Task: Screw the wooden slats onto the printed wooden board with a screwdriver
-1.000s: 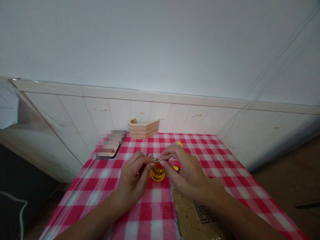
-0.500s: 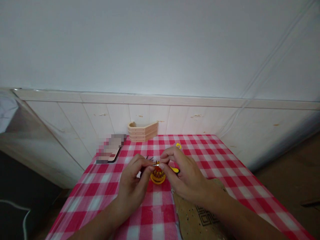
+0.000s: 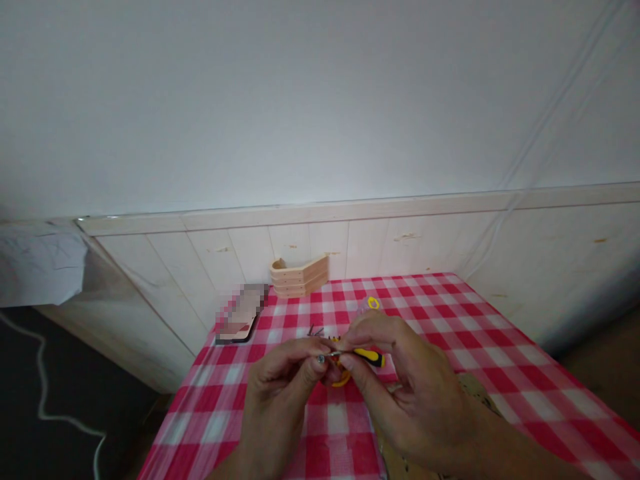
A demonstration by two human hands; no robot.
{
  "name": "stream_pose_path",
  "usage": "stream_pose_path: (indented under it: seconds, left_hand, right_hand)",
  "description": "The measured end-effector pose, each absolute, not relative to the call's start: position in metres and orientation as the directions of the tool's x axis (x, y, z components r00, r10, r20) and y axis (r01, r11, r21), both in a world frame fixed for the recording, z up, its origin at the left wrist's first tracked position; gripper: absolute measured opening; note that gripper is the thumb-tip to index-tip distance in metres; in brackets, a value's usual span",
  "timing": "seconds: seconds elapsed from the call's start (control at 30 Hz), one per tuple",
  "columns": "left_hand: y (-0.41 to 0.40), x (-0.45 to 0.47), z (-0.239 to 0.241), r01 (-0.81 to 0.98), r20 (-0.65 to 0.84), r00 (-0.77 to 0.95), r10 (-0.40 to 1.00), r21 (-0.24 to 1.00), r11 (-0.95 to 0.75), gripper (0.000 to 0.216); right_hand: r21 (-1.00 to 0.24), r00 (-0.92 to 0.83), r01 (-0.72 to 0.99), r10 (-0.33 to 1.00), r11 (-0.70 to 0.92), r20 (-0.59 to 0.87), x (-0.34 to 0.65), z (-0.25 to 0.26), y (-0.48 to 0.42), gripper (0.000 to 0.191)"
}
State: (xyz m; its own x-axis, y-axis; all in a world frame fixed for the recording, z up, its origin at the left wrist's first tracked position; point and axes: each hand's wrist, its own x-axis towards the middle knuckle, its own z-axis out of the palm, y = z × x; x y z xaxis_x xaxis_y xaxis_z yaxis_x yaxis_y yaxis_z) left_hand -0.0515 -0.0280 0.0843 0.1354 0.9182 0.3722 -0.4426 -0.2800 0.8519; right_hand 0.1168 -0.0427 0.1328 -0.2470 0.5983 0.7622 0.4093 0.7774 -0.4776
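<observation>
Head view, the only one on my feed: I have both hands over the red-and-white checked tablecloth (image 3: 505, 373), raised and close together. The small metal piece (image 3: 334, 354) lies between the two sets of fingertips, roughly crosswise, bridging the short gap. My left hand (image 3: 283, 383) has thumb and index clamped on its left part; a round silver end shows at the thumb tip. My right hand (image 3: 413, 377) pinches the other end between thumb and index; remaining right fingers curled, their grip hidden. Just below and behind the fingertips sits a yellow curved object (image 3: 342, 382), mostly covered. A yellow-and-black handle (image 3: 370, 357) shows beyond the right fingers; contact with them I cannot tell. Thin dark pieces (image 3: 315, 331) lie beyond the left fingertips. Near the right forearm, a brown patterned board (image 3: 403, 465) is partly hidden.
</observation>
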Motion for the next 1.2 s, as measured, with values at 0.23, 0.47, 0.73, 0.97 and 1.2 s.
stream_pose_path:
  seconds: [0.23,0.47,0.73,0.97,1.2]
  left_hand:
    - [-0.028,-0.051,0.088,-0.437,0.388,0.131,0.912,0.848,-0.298,0.005]
    - [-0.027,-0.052,0.087,-0.397,0.371,0.129,0.920,0.869,-0.294,0.009]
    - [-0.028,-0.052,0.087,-0.410,0.371,0.154,0.916,0.867,-0.283,0.012]
    - [-0.030,-0.053,0.084,-0.335,0.353,0.170,0.920,0.899,-0.283,0.014]
    - [-0.032,-0.056,0.083,-0.241,0.359,0.143,0.922,0.917,-0.319,0.011]
  right_hand:
    - [-0.504,-0.244,0.362,0.601,0.784,0.761,0.116,0.132,-0.045,0.026]
    - [-0.387,-0.320,0.345,0.494,0.855,0.808,0.115,0.141,-0.046,0.030]
    - [-0.446,-0.381,0.307,0.538,0.841,0.752,0.120,0.141,-0.045,0.029]
    - [-0.542,-0.393,0.281,0.611,0.792,0.688,0.119,0.142,-0.045,0.026]
    - [-0.544,-0.418,0.316,0.629,0.778,0.656,0.121,0.140,-0.045,0.026]
